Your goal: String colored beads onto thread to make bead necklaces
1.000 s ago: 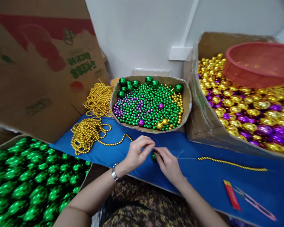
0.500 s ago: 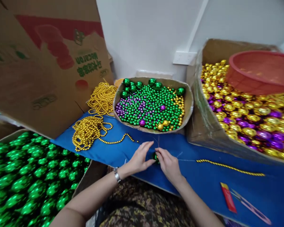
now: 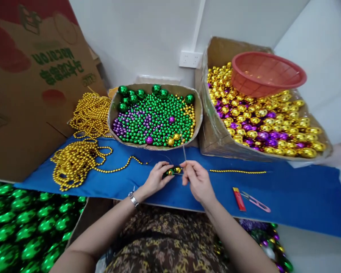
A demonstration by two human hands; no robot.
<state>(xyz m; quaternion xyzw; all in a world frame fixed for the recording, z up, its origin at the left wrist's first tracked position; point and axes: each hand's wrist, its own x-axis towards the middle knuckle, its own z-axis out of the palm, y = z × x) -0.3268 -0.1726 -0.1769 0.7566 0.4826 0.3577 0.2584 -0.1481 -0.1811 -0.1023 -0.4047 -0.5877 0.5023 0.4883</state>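
Observation:
My left hand (image 3: 158,177) is closed around a few shiny green and gold beads (image 3: 170,172) just above the blue cloth (image 3: 147,189). Beside it my right hand (image 3: 197,179) pinches a thin pale strand (image 3: 184,151) that sticks up toward the bead box; whether it is thread or a needle, I cannot tell. A short gold bead string (image 3: 238,171) lies to the right of my right hand. To my left hand's left, a heap of gold bead strands (image 3: 71,163) trails a loose end toward my fingers.
A cardboard tray (image 3: 156,147) of small green, purple and gold beads stands behind my hands. Right of it, a big box (image 3: 208,136) of gold and purple beads carries a red basket (image 3: 268,74). A red lighter (image 3: 238,199) and pink thread snips (image 3: 257,201) lie front right.
My view has swung to the right. My right hand has risen and now pinches the upright strand, while the left has closed on the beads, with more of them showing between the hands.

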